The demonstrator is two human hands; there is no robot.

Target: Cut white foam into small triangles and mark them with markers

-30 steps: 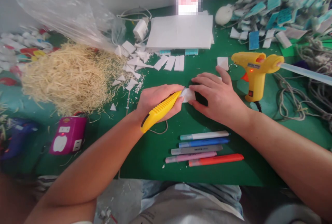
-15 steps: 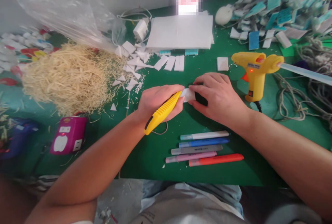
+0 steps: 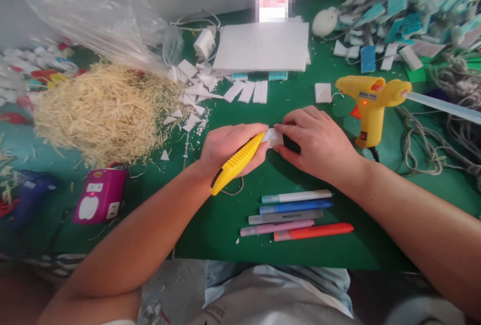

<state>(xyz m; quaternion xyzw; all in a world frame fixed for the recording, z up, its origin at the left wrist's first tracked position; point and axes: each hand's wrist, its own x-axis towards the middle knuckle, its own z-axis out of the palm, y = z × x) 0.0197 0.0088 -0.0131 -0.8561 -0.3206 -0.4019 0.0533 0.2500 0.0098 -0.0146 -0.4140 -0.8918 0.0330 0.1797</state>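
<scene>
My left hand (image 3: 225, 149) is closed around a yellow utility knife (image 3: 236, 164), its ribbed handle slanting down toward me. The knife's blade end is hidden at the fingertips. Between my two hands is a small white foam piece (image 3: 275, 138). Thumb and fingertips of my right hand (image 3: 313, 137) pinch its right end, while the left fingers touch its left end. Just below my hands lie several markers (image 3: 296, 208) in white, blue, grey, pink and red.
A yellow glue gun (image 3: 370, 109) with a glue stick stands at right, near tangled cord (image 3: 424, 144). Left are straw shreds (image 3: 97, 114) and a magenta power adapter (image 3: 99, 195). White foam sheets (image 3: 263, 46), cut foam strips (image 3: 246, 92) and a foam square (image 3: 322, 93) lie beyond my hands.
My hands, the knife and the foam piece keep almost the same pose. At the far left edge, the blurred dark-blue tool has shifted slightly.
</scene>
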